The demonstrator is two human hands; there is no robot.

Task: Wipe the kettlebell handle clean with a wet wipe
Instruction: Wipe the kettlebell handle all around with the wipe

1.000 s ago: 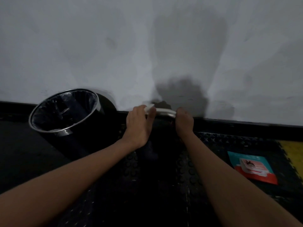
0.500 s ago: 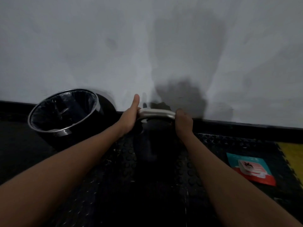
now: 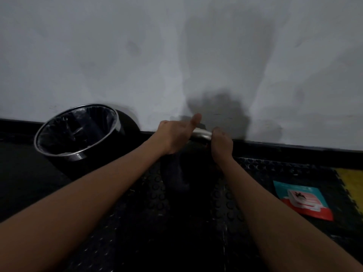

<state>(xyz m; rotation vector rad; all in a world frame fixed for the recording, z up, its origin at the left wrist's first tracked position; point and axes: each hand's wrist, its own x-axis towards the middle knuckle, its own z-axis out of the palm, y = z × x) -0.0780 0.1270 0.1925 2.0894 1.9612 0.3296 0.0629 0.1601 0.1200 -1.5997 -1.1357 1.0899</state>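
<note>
Handle point(image 3: 202, 134) ran left-right btwn hands; left hand point(image 3: 174, 134) wrapped its left end, thumb up; right hand point(image 3: 221, 142) gripped right end.

the curved silver metal kettlebell handle point(image 3: 202, 133) looks smooth and brushed, with a soft sheen. below the handle, the dark round kettlebell body point(image 3: 176, 173) is matt. left of the handle, the black round bin point(image 3: 82, 154) has a glossy polished metal rim and a shiny crinkled plastic liner. under the kettlebell, the black studded rubber floor mat point(image 3: 157, 193) looks matt and bumpy. behind the handle, the grey painted wall point(image 3: 117, 55) is matt and blotchy.
</note>
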